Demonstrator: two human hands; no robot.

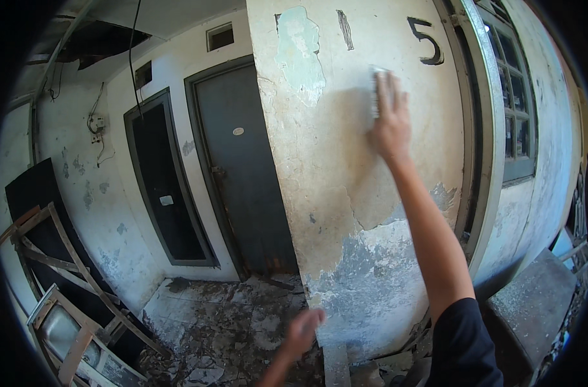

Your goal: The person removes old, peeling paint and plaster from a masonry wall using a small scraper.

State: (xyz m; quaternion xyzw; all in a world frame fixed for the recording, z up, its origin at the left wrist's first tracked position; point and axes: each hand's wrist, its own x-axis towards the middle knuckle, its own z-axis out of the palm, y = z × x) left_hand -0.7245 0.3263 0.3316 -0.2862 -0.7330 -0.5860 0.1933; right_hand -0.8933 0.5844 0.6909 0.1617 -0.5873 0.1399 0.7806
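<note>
While the right hand [392,124], fingers nearly straight, holds a flat whitish object [375,97] at the peeling cream plaster wall [326,164], I cannot tell the blurred left hand's [302,331] grip.

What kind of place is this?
It looks like an old, run-down house: the wall is peeling, the ceiling is broken open in one part, and debris lies scattered about.

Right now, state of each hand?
Left hand: fingers look curled, but blurred; can't tell whether it holds anything.
Right hand: holding a pale, thin object at the wall, fingers extended.
</note>
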